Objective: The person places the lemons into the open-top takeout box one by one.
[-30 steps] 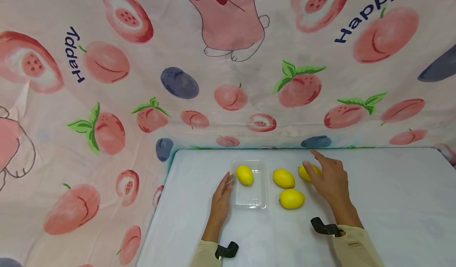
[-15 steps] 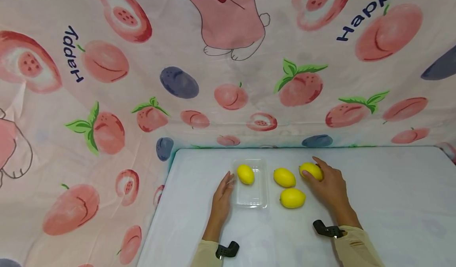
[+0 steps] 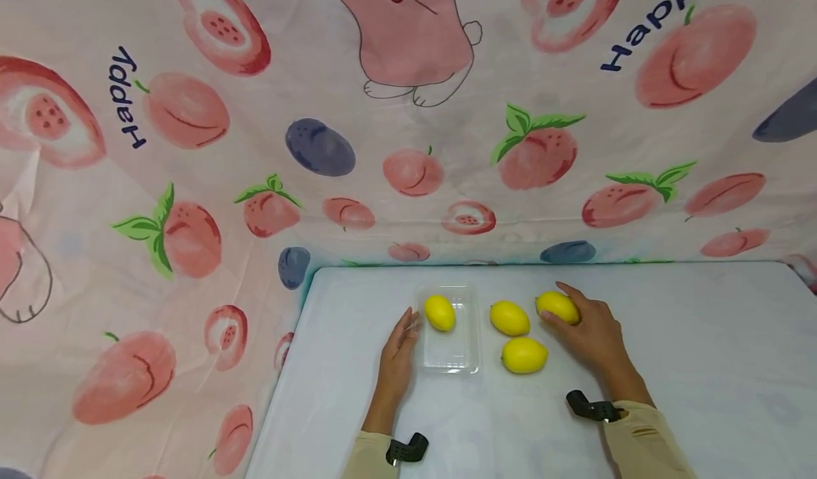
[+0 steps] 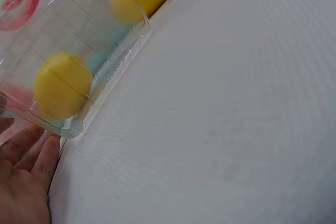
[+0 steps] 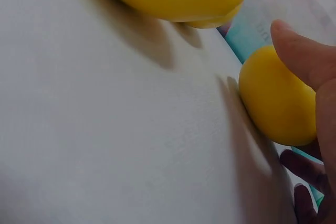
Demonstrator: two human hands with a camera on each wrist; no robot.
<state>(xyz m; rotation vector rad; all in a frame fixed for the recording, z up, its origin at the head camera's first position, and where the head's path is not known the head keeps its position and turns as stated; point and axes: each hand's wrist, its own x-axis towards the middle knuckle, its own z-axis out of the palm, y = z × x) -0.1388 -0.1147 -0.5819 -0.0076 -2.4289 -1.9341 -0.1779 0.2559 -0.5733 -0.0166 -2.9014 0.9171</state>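
Observation:
A clear plastic container [image 3: 450, 351] stands on the white table with one lemon [image 3: 440, 313] inside, towards its far end. Along the container's left side, my left hand [image 3: 397, 358] rests its nearly straight fingers, which touch the wall in the left wrist view. To the right of the container, my right hand [image 3: 593, 333] grips another lemon [image 3: 557, 307] between thumb and fingers. The right wrist view shows the thumb [image 5: 302, 51] over this lemon's upper side and fingers curled below. Two more lemons, a farther one [image 3: 509, 318] and a nearer one [image 3: 524, 355], lie between container and right hand.
The white table [image 3: 721, 365] ends at the back against a hanging cloth [image 3: 447, 131] printed with peaches and a pink animal figure. The same cloth hangs at the left side. A black wrist camera [image 3: 407, 449] sits on the left wrist, another black camera [image 3: 592, 406] on the right.
My right hand has come down around the far-right lemon, thumb and fingers closing on its sides. The left hand, container and other lemons have stayed in place.

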